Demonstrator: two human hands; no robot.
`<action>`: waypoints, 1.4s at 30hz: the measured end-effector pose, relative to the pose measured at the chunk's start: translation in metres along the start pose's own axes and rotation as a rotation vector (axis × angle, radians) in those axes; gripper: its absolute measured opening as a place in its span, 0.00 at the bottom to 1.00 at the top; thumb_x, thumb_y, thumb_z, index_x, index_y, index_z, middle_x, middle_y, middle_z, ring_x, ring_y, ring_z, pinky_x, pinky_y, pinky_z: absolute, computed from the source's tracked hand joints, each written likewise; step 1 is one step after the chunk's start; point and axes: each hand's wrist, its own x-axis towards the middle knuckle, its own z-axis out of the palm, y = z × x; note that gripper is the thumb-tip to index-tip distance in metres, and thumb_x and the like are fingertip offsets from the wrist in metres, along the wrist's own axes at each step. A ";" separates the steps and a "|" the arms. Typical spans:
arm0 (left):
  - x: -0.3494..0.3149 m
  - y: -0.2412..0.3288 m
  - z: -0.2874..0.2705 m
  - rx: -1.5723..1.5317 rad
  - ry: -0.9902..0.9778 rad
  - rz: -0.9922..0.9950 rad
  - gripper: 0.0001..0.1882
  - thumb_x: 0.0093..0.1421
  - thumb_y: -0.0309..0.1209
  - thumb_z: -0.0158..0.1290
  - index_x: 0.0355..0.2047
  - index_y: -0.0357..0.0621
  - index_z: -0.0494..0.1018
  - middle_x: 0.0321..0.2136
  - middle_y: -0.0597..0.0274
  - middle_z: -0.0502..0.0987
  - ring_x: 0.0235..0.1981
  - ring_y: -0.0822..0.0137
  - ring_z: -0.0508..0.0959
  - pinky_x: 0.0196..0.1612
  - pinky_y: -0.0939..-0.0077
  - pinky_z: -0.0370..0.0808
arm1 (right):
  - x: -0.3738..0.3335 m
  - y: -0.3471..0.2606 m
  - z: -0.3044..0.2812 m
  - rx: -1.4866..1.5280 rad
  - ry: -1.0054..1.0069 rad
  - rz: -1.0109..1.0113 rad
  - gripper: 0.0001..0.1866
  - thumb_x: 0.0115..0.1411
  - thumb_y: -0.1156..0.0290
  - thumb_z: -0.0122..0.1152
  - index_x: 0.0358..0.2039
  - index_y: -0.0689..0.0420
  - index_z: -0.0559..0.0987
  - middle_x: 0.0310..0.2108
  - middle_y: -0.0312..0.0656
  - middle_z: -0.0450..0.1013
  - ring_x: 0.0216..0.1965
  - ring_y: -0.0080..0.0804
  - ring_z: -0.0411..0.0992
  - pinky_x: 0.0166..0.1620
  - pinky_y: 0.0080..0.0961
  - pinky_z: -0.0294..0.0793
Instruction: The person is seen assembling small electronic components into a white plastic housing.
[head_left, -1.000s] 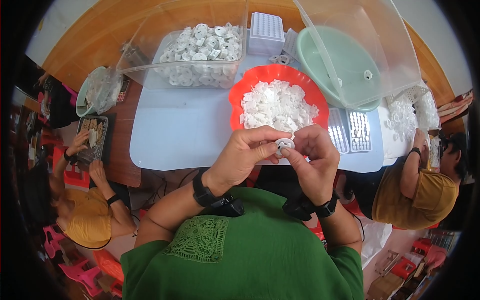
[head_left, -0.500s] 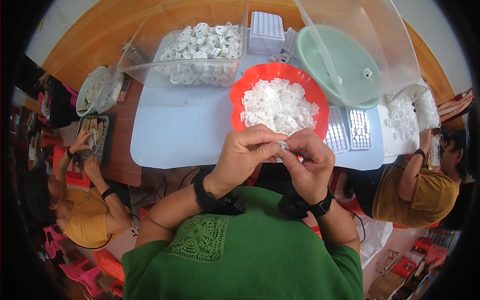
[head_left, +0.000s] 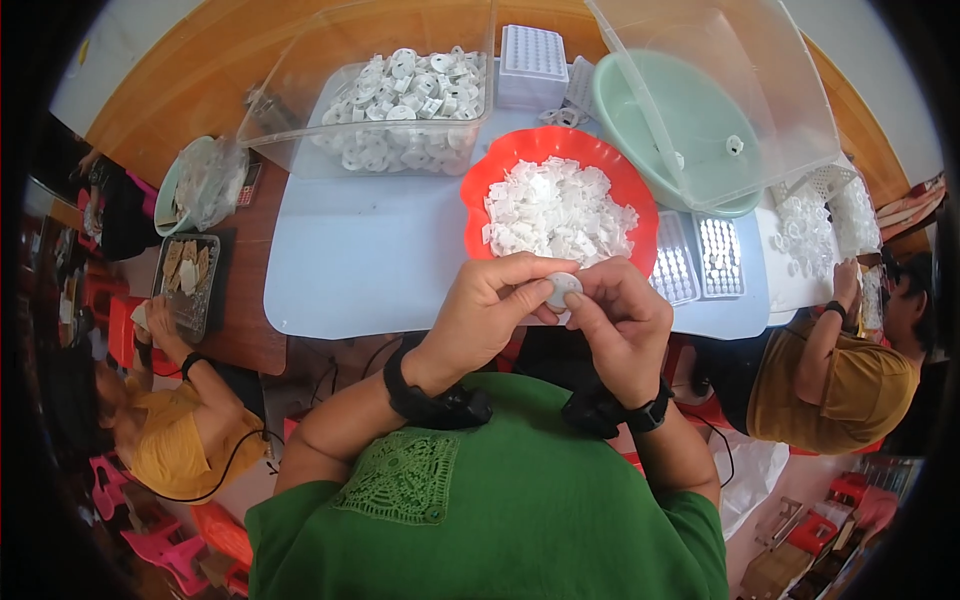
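Observation:
A small round white plastic disc (head_left: 563, 291) is pinched between both hands, just in front of the red bowl. My left hand (head_left: 497, 305) grips its left side with thumb and forefinger. On its right edge, the thumb and fingers of my right hand (head_left: 625, 318) are closed. The disc's flat face is turned up, with small marks or holes on it. Beyond my fingers stands the red scalloped bowl (head_left: 478, 215), heaped with small white plastic pieces (head_left: 560, 205).
A clear bin (head_left: 300, 135) of round white parts stands back left. Behind the bowl is a stack of white trays (head_left: 531, 65); a green basin (head_left: 640, 110) and clear bin (head_left: 780, 120) stand right. Bubble-like trays (head_left: 720, 258) lie nearby. Co-workers sit on both sides.
The disc has been tilted so its flat face now shows more fully between my fingers. At left, the co-worker's hands have moved from the tray toward their body.

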 end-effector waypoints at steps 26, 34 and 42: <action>0.007 -0.003 -0.013 -0.140 -0.085 -0.089 0.17 0.65 0.22 0.43 0.54 0.32 0.66 0.39 0.54 0.76 0.38 0.69 0.78 0.42 0.76 0.78 | 0.009 0.009 -0.006 0.406 0.013 0.298 0.05 0.57 0.82 0.57 0.35 0.67 0.74 0.27 0.42 0.75 0.23 0.22 0.73 0.27 0.18 0.75; 0.004 -0.006 0.001 -0.098 -0.080 0.106 0.18 0.61 0.17 0.48 0.52 0.32 0.67 0.41 0.57 0.76 0.40 0.70 0.78 0.43 0.76 0.78 | 0.008 0.013 -0.005 0.469 0.012 0.353 0.06 0.57 0.82 0.57 0.36 0.68 0.74 0.27 0.42 0.75 0.24 0.22 0.73 0.28 0.18 0.75; 0.026 0.042 -0.042 0.314 0.165 0.205 0.13 0.59 0.24 0.52 0.44 0.36 0.74 0.29 0.63 0.78 0.25 0.77 0.75 0.27 0.84 0.74 | 0.002 -0.004 -0.025 0.265 -0.068 0.258 0.07 0.57 0.82 0.58 0.37 0.65 0.75 0.28 0.35 0.74 0.26 0.17 0.72 0.29 0.14 0.72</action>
